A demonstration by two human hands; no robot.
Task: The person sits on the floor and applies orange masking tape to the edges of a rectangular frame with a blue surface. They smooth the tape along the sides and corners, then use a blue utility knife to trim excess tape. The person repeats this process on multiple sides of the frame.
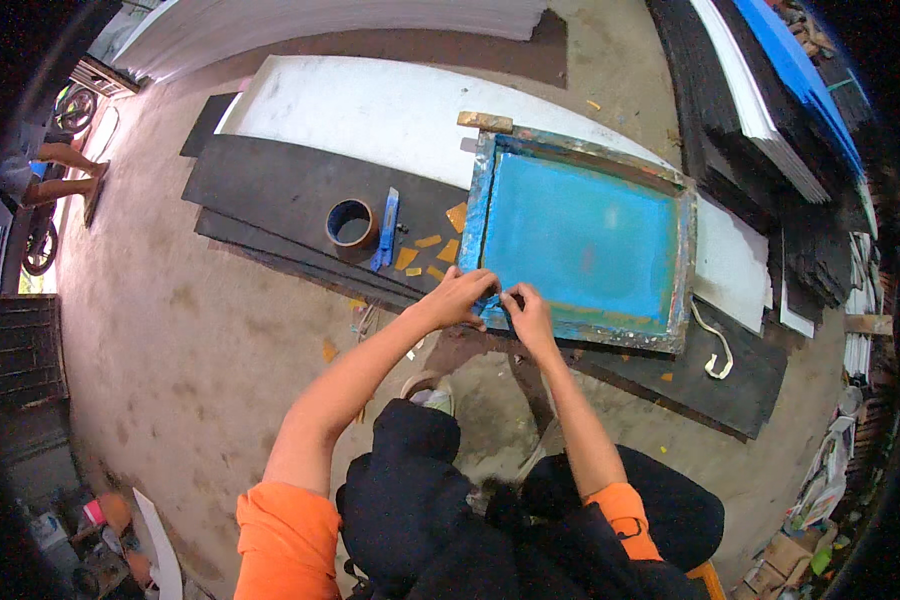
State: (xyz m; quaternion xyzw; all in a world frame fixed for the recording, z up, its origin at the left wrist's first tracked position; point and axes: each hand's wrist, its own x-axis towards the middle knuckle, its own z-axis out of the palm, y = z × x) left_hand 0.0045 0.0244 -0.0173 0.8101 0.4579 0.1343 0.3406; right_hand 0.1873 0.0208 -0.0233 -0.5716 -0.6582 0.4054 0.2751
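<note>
A wooden screen-printing frame point(685, 270) with blue mesh point(580, 225) lies tilted on stacked dark sheets. At its near left corner, my left hand point(458, 298) is closed over the wood, fingers curled round the edge. Just to the right, my right hand point(530, 318) is closed in a pinch at the mesh's corner. What it pinches is too small to make out. Left of the frame lie a blue utility knife point(387, 232) and a round brown cup point(352, 223) with dark contents. Small tan scraps point(428, 242) are scattered between the knife and the frame.
Beneath everything are dark sheets point(300, 205) and a long white sheet point(360, 110). A small wooden block point(485, 121) sits at the frame's far left corner. Right of it lies a pale cord point(715, 345). Stacked panels point(760, 110) stand at the right; another person's legs point(65, 175) show far left.
</note>
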